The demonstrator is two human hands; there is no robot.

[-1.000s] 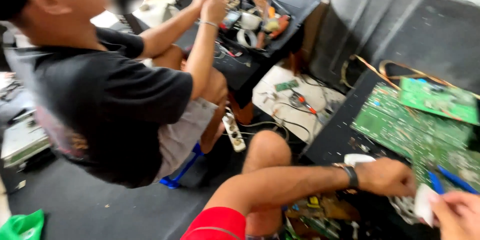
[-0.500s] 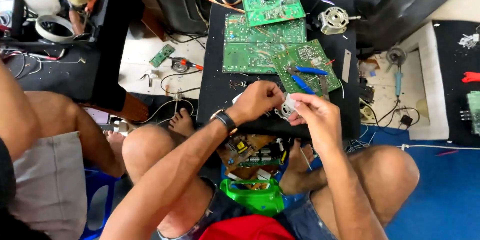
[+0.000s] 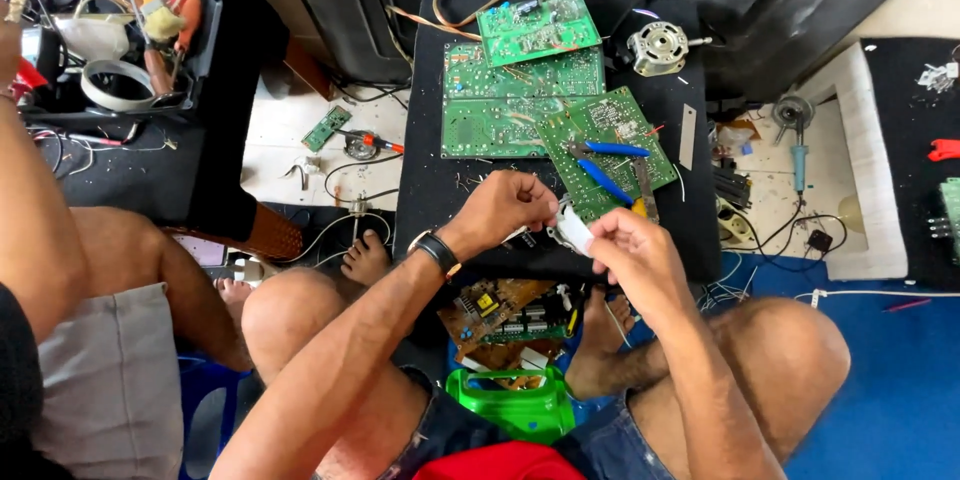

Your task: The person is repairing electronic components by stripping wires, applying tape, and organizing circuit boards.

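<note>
My left hand (image 3: 508, 208) and my right hand (image 3: 628, 250) meet over the near edge of a low black table (image 3: 430, 170). Between their fingers they hold a small white part (image 3: 573, 230); what it is I cannot tell. A dark watch sits on my left wrist (image 3: 437, 253). Just beyond the hands lie several green circuit boards (image 3: 520, 100). Blue-handled pliers (image 3: 606, 165) rest on the nearest board.
A small motor (image 3: 656, 47) sits at the table's far right. A soldering iron (image 3: 799, 145) lies on the floor to the right. A green basket (image 3: 510, 402) of boards is between my feet. Another person (image 3: 60, 270) sits at left beside a tool tray (image 3: 120, 30).
My view swung from the person at left down onto my own hands and the table. Both hands have come together on the white part and stay there.
</note>
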